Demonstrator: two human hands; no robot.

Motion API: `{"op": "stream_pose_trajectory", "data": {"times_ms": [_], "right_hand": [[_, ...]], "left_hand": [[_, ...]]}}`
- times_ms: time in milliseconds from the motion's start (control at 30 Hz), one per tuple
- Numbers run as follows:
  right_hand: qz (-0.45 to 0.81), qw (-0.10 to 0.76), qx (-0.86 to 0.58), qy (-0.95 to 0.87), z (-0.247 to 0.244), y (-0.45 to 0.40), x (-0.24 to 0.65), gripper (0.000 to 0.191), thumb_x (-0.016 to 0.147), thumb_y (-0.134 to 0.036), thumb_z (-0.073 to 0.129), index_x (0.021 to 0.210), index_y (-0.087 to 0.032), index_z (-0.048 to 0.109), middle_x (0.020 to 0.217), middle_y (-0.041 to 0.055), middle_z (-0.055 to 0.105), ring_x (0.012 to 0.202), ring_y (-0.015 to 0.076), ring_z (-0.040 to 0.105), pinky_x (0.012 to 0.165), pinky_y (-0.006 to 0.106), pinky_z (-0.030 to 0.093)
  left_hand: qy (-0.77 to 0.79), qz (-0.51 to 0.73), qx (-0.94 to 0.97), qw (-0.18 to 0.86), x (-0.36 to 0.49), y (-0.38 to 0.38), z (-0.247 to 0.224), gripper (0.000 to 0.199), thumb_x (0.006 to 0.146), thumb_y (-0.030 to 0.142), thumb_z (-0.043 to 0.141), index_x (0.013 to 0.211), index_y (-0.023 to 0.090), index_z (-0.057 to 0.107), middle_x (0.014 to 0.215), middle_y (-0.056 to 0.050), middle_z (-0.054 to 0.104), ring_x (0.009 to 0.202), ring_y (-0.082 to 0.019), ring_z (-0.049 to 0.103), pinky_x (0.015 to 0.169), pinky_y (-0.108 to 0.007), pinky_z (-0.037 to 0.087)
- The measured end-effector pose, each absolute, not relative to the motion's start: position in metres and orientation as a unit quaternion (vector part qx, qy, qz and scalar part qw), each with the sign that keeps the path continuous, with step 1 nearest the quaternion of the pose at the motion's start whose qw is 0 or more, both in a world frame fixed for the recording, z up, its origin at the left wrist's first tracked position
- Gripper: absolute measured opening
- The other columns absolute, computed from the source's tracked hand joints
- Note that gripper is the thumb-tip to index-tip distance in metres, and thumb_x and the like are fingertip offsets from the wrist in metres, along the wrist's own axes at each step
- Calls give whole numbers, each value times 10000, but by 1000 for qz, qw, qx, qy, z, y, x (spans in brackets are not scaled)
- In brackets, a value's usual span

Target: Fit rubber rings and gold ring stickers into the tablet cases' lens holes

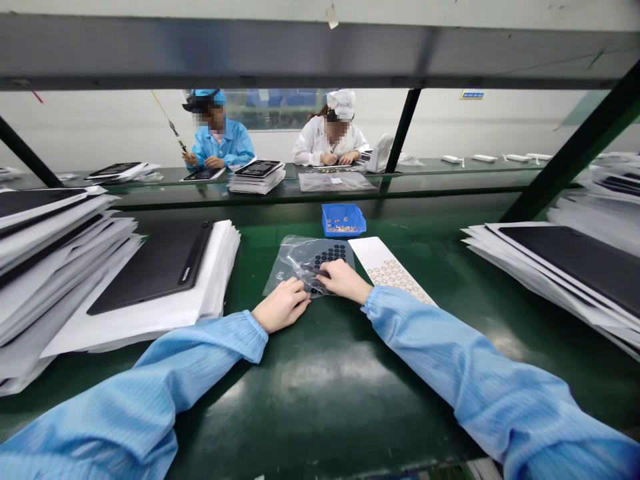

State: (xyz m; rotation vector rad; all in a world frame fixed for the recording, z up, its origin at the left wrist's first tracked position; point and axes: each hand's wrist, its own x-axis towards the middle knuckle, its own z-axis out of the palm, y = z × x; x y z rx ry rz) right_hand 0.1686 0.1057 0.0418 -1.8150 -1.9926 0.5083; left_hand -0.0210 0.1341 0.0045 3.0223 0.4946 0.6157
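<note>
My right hand [343,280] is closed on a thin dark pen-like tool [313,269], its tip pointing left over a clear plastic sheet [280,272]. Rows of small round black pads [331,253] sit on that sheet, partly hidden by the hand. At the sheet's lower edge, my left hand [283,303] rests with slightly bent fingers and holds nothing I can see. A white strip [364,248] bearing many small gold-coloured rings [397,277] lies beside my right hand, its lower end behind my sleeve. Behind the sheet stands a blue tray [344,233] with loose small rings.
A paper stack topped by a black tablet-like panel [155,267] stands left, beside a taller pile [55,267]. More panels and sheets [565,267] are stacked right. A shelf beam [320,53] crosses overhead. Two people [223,140] work at the opposite bench.
</note>
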Motion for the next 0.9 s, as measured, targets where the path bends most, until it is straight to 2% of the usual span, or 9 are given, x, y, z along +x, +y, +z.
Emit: {"op": "stream_pose_trajectory", "data": {"times_ms": [133,267,400,467,633,900], "right_hand": [[201,195,-649,-708,47,108,177,299,847,-142,561,553,-176,522,527,3,612,552,138,605,589,208,422],[227,194,-637,-711,50,102,176,338,889,-231,527,557,-175,495,506,-25,564,441,103,517,503,212,371],[230,193,-614,-730,48,93,177,377,823,-291,636,518,-176,447,481,-49,458,498,106,475,514,219,319],[225,197,-605,-738,46,88,178,345,779,-255,679,528,-172,457,510,-49,446,542,110,469,536,222,315],[226,212,-587,-748,39,78,178,139,752,-173,666,650,-155,573,647,-20,540,610,116,510,591,216,377],[219,230,-589,-743,32,76,177,98,767,-192,670,695,-148,621,690,-3,580,648,125,556,615,211,414]], "left_hand": [[159,204,966,-12,-17,132,5,85,927,186,548,878,131,591,871,-24,583,821,-156,579,734,-317,510],[139,210,967,-31,-11,130,5,64,918,151,553,959,129,597,946,-39,600,893,-177,593,765,-340,519],[116,211,970,-35,-7,132,2,51,918,132,550,913,123,600,901,-26,603,862,-165,599,763,-334,523],[111,215,970,-32,-7,133,1,51,919,130,550,917,122,601,877,-21,602,833,-157,602,751,-326,527],[110,225,968,-18,-8,134,1,58,923,132,549,903,119,602,859,-18,604,815,-151,606,734,-315,535],[128,241,962,15,-9,131,1,66,926,134,543,942,121,606,919,-36,621,881,-165,618,781,-338,545]]}}
